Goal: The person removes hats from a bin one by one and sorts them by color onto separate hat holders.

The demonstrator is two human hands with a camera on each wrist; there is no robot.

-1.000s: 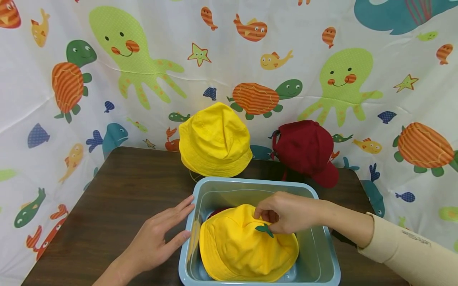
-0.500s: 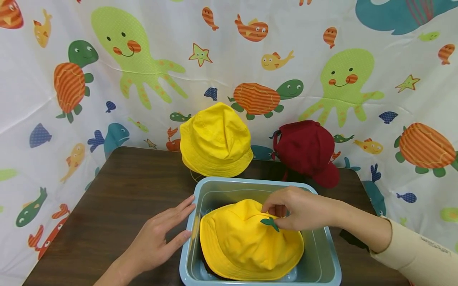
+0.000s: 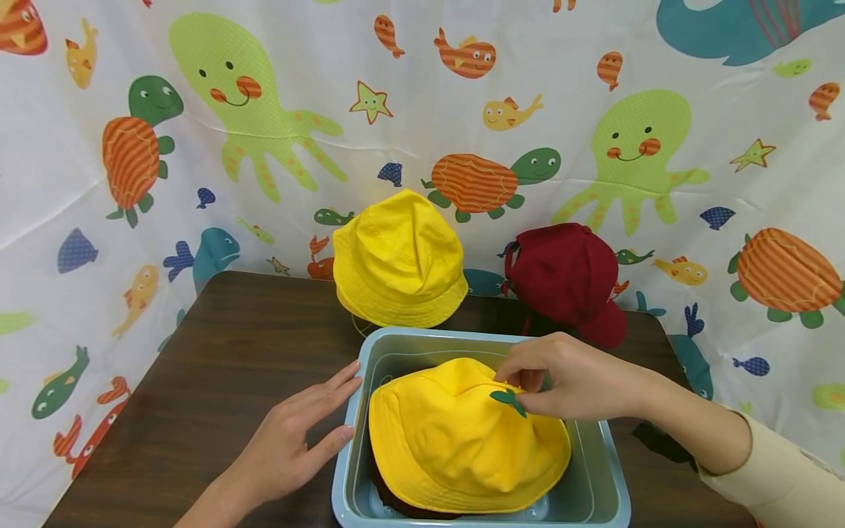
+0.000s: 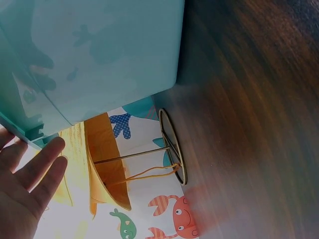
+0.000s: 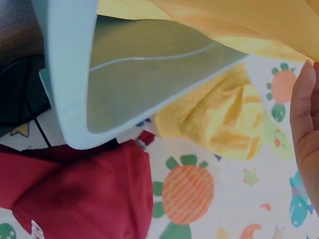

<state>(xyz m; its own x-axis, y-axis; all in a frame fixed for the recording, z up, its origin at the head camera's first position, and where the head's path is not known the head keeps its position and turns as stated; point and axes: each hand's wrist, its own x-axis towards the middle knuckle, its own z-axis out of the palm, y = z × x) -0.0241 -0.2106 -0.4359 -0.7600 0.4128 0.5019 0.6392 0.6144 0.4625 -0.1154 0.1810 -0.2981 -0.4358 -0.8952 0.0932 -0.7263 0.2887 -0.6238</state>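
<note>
A yellow bucket hat [image 3: 455, 447] with a green leaf on top [image 3: 507, 400] hangs partly inside a light blue plastic tub [image 3: 610, 477]. My right hand [image 3: 581, 378] pinches it at the crown, near the leaf. Under its brim shows a dark brownish-red shape [image 3: 392, 488], too hidden to tell. With straight fingers, my left hand [image 3: 290, 433] touches the tub's left rim. In the left wrist view, the left fingertips [image 4: 55, 144] rest at the tub's edge. The right wrist view catches part of my right hand [image 5: 306, 129] at its edge.
Behind the tub, another yellow bucket hat [image 3: 399, 257] sits on a wire stand [image 4: 172, 147]. A dark red cap [image 3: 564, 275] stands to its right. The dark wooden table [image 3: 251, 352] meets a sea-animal curtain [image 3: 409, 88]. A black object [image 3: 663, 442] lies right of the tub.
My right hand has risen and shifted right, lifting the yellow hat in the tub slightly with it. The left hand stays at the rim.
</note>
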